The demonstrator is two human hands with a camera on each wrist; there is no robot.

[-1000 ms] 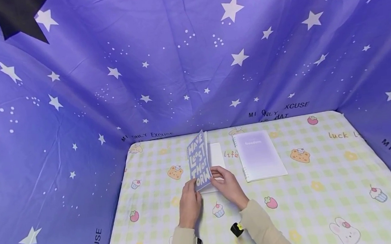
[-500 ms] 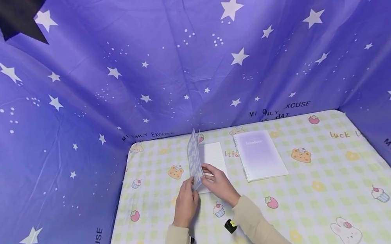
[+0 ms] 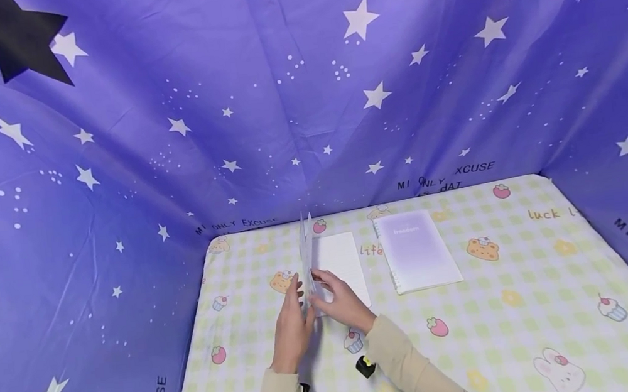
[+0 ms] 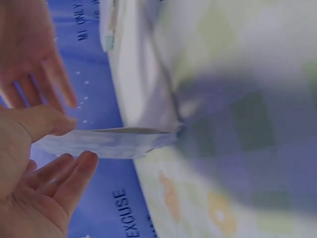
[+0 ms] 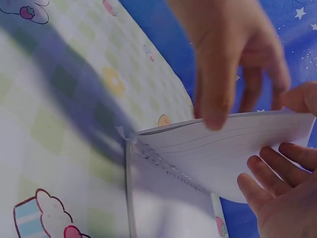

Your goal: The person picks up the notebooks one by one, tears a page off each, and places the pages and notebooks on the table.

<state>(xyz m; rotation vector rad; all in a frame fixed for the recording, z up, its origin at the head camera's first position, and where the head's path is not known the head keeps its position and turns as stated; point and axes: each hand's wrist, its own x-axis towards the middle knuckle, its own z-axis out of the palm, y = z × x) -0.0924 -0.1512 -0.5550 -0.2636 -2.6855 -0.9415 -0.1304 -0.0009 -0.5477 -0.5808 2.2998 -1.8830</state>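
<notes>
A spiral notebook lies spread on the table, its lined page (image 3: pixel 344 269) flat on the right. Its cover and some lined sheets (image 5: pixel 218 144) stand almost upright, seen nearly edge-on in the head view. On the left, my left hand (image 3: pixel 291 330) straddles the raised part, thumb on the inner side and fingers outside. Those fingers (image 4: pixel 77 178) are loose, with a gap to the cover (image 4: pixel 104 144). My right hand (image 3: pixel 344 303) is on the inner side. Its nearly straight fingers (image 5: pixel 275 171) lie against the lined sheets, the thumb by their edge.
A closed spiral notebook (image 3: pixel 418 252) with a purple "freedom" cover lies to the right. A checked cloth with printed cartoons covers the table (image 3: pixel 476 344). Purple starry fabric (image 3: pixel 258 88) hangs behind and at both sides.
The raised cover and sheets have swung leftward from a slant to nearly upright, uncovering more of the lined page. Both hands moved left, and the left fingers came away from the cover's edge.
</notes>
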